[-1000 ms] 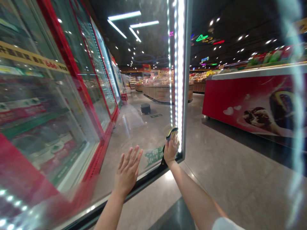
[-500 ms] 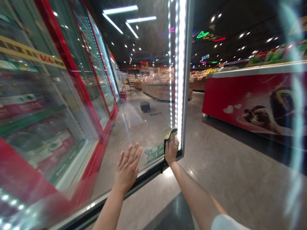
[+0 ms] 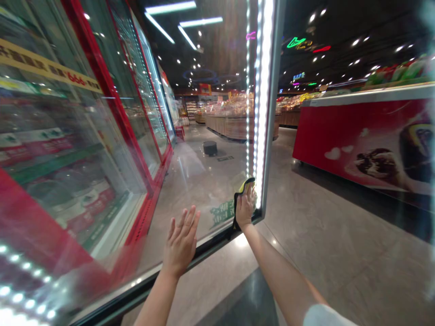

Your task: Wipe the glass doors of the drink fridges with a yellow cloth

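A swung-out glass door (image 3: 200, 181) with a dark lower frame and a bright LED strip (image 3: 263, 108) stands in front of me. My left hand (image 3: 181, 242) is open, fingers stretched, lying against the glass just above the bottom frame. At the lower right corner, beside the LED strip, my right hand (image 3: 245, 208) presses a yellow cloth with black edging (image 3: 240, 190) to the pane. Part of the cloth is hidden under the palm. Green mirrored lettering (image 3: 222, 214) shows on the glass left of it.
Red-framed glass cabinets (image 3: 98, 68) line the left, with packaged goods behind the panes. To the right is a red freezer chest (image 3: 326, 122) with goods on top. Beyond the door, a dark round-sided object (image 3: 210, 148) sits on the tiled floor near wooden produce stands (image 3: 231, 126).
The view has shifted slightly, so the door edge and freezer appear further right. My right hand and the cloth sit a little higher along the LED strip; my left hand stays on the glass.
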`<state>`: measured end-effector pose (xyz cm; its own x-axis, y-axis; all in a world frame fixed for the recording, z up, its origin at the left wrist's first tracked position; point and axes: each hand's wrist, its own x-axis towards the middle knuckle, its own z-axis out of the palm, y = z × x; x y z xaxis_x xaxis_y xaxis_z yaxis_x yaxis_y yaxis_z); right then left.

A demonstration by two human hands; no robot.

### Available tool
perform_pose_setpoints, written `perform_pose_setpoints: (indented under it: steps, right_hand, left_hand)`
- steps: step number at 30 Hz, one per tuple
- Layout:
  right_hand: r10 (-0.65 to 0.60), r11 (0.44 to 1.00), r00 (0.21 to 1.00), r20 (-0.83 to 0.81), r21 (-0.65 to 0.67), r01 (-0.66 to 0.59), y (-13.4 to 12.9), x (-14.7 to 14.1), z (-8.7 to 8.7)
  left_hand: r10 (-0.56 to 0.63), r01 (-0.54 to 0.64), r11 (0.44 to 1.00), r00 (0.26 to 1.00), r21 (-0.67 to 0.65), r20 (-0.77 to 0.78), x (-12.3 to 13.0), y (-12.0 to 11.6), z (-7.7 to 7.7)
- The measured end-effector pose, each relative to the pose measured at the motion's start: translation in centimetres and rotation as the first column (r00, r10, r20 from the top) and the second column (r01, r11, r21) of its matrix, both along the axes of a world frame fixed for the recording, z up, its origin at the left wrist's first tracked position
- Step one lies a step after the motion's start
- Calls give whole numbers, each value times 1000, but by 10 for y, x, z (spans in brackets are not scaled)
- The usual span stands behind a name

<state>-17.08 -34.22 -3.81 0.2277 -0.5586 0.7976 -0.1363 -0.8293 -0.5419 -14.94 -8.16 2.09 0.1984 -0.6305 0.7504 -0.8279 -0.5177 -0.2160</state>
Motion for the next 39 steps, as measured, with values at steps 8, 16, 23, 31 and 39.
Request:
perform_pose_setpoints:
  steps: [8, 16, 23, 31, 39]
  right_hand:
    - [126, 904, 971, -203, -380, -196, 63, 7, 8]
    - [59, 949, 981, -185, -294, -112, 77, 6, 25]
    - [160, 802, 955, -250, -532, -273, 135, 9, 29]
    - [87, 887, 987, -138, -440, -140, 82, 2, 37]
    - [190, 762, 922, -337, -542, -355, 127, 8, 21]
  left_hand:
    - [72, -73, 997, 993, 3, 91, 6, 20, -5]
    - [146, -150, 989, 980, 19, 136, 13, 65, -10]
    - [236, -232, 971, 965, -53, 110, 16, 89, -10]
    - [275, -273, 961, 960, -34, 50, 18, 92, -15]
    - [298, -298, 954, 954, -11, 31, 18, 90, -15]
